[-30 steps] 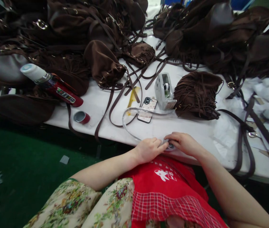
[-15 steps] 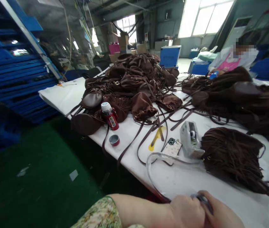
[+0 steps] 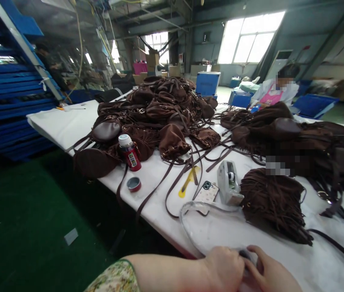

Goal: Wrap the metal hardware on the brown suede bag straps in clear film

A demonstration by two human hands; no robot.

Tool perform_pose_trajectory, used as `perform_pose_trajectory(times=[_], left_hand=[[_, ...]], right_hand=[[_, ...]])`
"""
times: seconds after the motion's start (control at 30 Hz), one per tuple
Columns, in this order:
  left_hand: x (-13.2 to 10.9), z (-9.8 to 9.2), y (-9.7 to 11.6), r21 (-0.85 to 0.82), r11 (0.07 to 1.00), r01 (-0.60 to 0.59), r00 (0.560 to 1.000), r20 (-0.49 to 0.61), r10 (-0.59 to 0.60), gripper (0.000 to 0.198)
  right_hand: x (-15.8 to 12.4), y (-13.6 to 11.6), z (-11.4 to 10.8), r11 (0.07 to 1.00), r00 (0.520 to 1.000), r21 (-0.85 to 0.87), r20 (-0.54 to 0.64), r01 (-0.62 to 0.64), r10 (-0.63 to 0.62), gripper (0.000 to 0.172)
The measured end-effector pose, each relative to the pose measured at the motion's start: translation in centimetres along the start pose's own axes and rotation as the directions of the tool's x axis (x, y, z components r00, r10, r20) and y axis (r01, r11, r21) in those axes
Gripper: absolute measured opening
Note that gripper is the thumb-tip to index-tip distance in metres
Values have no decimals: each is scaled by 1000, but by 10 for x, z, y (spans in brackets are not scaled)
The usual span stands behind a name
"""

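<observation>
At the far left, blue pallets (image 3: 13,109) stand stacked beside the green floor (image 3: 13,219), where a grey scrap (image 3: 71,236) lies. The white worktop (image 3: 54,119) starts just right of them. On its near edge, a red bottle (image 3: 131,156) with a white cap stands upright against brown bags (image 3: 160,106) heaped behind it, and a small red cup (image 3: 134,185) sits just in front. Next comes a drawstring bag (image 3: 173,140), its straps trailing over the edge. Right of those straps lie a yellow comb (image 3: 186,184) and a phone (image 3: 208,191), camera side up.

A pale wrapped strip (image 3: 187,217) runs from beside the fringed bag (image 3: 272,202), across the phone's near end, and bends round toward the left hand (image 3: 225,265). That hand's fingers are curled in with their tips hidden; what they close on, one cannot tell. Between the hands, above the worktop's near edge, is a small dark-and-grey piece (image 3: 246,255). The right hand (image 3: 275,271) has its thumb and forefinger clamped on it. A tape dispenser (image 3: 229,184) stands beyond, touching the fringed bag. Farther back on the right, a person in a pink apron (image 3: 271,96) sits behind more brown bags.
</observation>
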State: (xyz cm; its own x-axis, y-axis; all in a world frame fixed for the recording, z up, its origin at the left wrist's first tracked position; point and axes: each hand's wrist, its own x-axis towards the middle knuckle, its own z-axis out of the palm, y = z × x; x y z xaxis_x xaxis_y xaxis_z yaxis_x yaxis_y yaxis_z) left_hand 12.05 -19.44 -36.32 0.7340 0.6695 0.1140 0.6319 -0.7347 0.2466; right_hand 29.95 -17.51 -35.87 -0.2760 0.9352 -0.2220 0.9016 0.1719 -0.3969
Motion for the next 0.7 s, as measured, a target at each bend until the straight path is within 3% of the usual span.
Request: perform_pose_trajectory(times=[0.07, 0.17, 0.3, 0.43, 0.53, 0.63, 0.7], left_hand=[[4, -1, 8, 2, 999, 54, 998, 13, -54, 12], [-2, -16, 13, 1, 998, 66, 998, 2, -66, 16], [-12, -31, -6, 52, 999, -13, 1000, 1, 13, 32], [-14, -26, -22, 59, 998, 2, 1000, 21, -3, 36], [-10, -22, -23, 25, 998, -63, 998, 31, 62, 35], [-7, -22, -20, -19, 990, -136, 988, 71, 137, 22], [-5, -22, -15, -51, 993, -110, 988, 100, 115, 15]], right_hand=[[-4, -4, 1, 998, 998, 5, -21, -61, 62, 35], [-10, -8, -4, 998, 997, -5, -41, -58, 58, 30], [-9, -1, -17, 997, 998, 54, 4, -59, 59, 30], [-6, 3, -28, 981, 991, 168, 77, 99, -113, 29], [-3, -1, -34, 970, 961, 92, 145, 225, -237, 30], [-2, -4, -38, 962, 945, 22, 181, 273, -273, 30], [-4, -5, -37, 973, 962, 43, 145, 228, -231, 29]])
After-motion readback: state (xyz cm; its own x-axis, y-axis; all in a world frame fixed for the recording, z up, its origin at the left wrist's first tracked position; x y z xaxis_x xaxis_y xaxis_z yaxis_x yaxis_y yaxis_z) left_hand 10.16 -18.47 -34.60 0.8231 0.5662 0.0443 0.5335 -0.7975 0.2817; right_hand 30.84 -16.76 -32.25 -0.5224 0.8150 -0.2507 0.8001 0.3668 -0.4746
